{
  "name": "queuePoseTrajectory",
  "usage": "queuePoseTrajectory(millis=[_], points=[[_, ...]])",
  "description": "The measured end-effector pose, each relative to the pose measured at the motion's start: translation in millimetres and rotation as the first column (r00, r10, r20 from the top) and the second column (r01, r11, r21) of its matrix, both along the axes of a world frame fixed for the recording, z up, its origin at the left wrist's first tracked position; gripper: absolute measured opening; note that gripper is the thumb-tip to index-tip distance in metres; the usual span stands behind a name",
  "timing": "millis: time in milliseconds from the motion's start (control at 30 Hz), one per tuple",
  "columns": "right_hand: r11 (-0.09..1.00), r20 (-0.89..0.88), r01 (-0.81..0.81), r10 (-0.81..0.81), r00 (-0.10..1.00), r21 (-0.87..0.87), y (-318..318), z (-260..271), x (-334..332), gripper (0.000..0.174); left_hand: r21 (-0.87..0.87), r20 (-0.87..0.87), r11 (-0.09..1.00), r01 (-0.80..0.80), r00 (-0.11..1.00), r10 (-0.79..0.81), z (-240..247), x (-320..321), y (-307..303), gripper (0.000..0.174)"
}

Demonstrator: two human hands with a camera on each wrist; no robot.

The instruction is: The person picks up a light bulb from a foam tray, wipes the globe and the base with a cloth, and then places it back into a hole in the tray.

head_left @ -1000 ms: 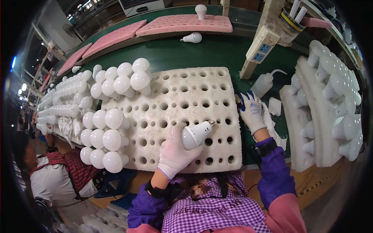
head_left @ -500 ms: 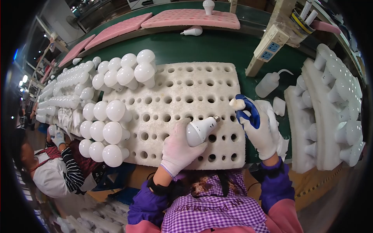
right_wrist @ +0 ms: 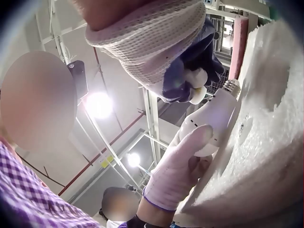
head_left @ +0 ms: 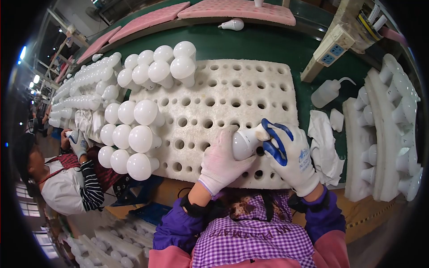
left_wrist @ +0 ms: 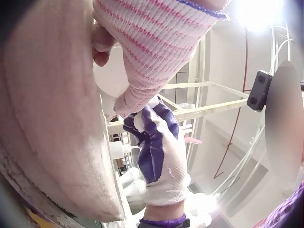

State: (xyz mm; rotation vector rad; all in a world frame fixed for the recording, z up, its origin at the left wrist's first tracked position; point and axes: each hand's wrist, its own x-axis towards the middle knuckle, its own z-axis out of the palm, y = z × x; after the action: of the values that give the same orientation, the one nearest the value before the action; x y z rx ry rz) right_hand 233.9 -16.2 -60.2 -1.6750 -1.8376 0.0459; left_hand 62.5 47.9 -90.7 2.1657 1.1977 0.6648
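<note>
My left hand (head_left: 223,161), in a white knit glove, grips a white light bulb (head_left: 243,144) by its round end. The bulb lies tilted over the holed white foam board (head_left: 201,91), and its metal screw base (right_wrist: 231,87) shows in the right wrist view. My right hand (head_left: 292,163) wears a white glove with blue-coated fingers. Between its fingertips it pinches a small white wad (right_wrist: 197,86) with a yellowish spot, close beside the bulb's neck. In the head view the wad and fingers cover the screw base.
Rows of bulbs (head_left: 146,112) stand in the board's left part. To the right are a crumpled white cloth (head_left: 324,149), a squeeze bottle (head_left: 327,93) and upright foam boards with bulbs (head_left: 404,138). A socket post (head_left: 333,51) rises behind. Another person (head_left: 67,178) works at left.
My right hand has come from beside the board's right edge, picking up the white wad, and moved left to the bulb's neck. My left hand keeps its grip on the bulb.
</note>
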Motion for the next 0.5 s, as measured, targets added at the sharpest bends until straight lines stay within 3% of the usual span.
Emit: queuePoseTrajectory(millis=[133,200,267,367,433,500], points=[[0.992,0.045,0.009,-0.004,0.999,-0.126,4.4,-0.3,-2.1,0.04,-0.092,-0.008,0.996,-0.007,1.0,0.006,3.0,0.5,-0.8,0.07],[0.995,0.067,-0.028,0.034,0.997,-0.099,2.6,0.5,-4.2,0.038,-0.09,-0.006,0.996,-0.011,1.0,0.011,3.5,0.4,-0.2,0.07],[0.995,0.088,-0.065,0.071,0.994,-0.072,2.0,4.7,-6.1,0.036,-0.204,-0.014,0.979,-0.008,1.0,0.005,6.5,-0.6,1.1,0.073],[0.994,0.111,-0.08,0.088,0.99,-0.081,5.2,7.9,-4.4,0.033,-0.168,-0.037,0.986,-0.011,0.999,0.005,5.1,-0.6,1.4,0.073],[0.993,0.139,0.017,-0.001,0.99,-0.118,13.3,-0.8,3.0,0.032,-0.166,-0.043,0.986,-0.01,0.999,0.003,4.4,-0.8,1.0,0.073],[0.997,0.121,-0.042,0.05,0.991,-0.068,8.3,7.6,-5.7,0.032,-0.169,-0.05,0.985,-0.021,0.999,0.013,2.6,-1.2,0.3,0.073]])
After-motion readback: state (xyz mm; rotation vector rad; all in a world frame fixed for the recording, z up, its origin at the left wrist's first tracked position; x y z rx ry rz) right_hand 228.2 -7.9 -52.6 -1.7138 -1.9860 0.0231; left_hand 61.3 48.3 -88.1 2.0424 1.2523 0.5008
